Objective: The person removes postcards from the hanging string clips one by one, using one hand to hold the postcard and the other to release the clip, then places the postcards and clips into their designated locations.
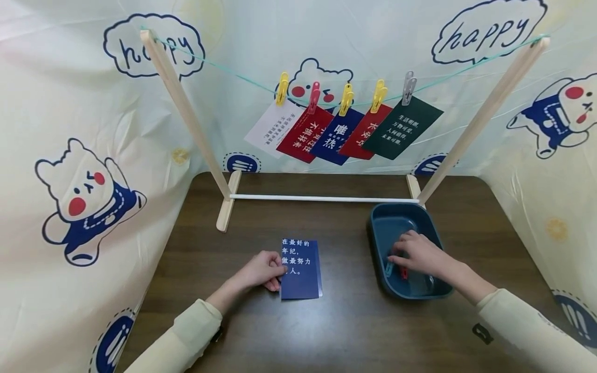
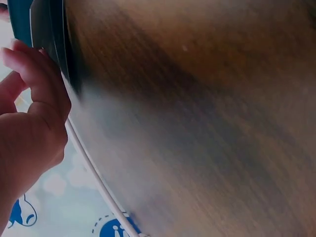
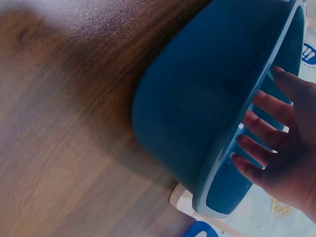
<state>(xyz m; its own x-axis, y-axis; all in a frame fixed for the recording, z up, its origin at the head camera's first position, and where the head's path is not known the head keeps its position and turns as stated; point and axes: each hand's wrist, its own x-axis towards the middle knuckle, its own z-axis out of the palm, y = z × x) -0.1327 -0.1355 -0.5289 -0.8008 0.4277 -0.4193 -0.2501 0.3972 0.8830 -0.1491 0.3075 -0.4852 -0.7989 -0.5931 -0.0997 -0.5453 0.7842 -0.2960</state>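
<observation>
My left hand [image 1: 265,270] pinches the left edge of a dark blue card [image 1: 300,282] printed with white Chinese text. In the left wrist view the card is seen nearly edge-on beside the fingers [image 2: 37,74]. On the right, my right hand [image 1: 420,253] reaches over the rim into a deep blue plastic tub [image 1: 374,228]. Its fingers are spread and relaxed in the right wrist view, with nothing held between them. Just below the fingertips lie a light blue clothespin [image 1: 389,268] and a red clothespin [image 1: 403,273] inside the tub.
Behind stands a wooden frame [image 1: 186,111] with a white bottom rod [image 1: 322,198]. Its sagging teal string [image 1: 233,74] carries several cards, each hung by a clothespin, including a green card [image 1: 402,128] at the right. A small black object [image 1: 482,333] lies near my right sleeve.
</observation>
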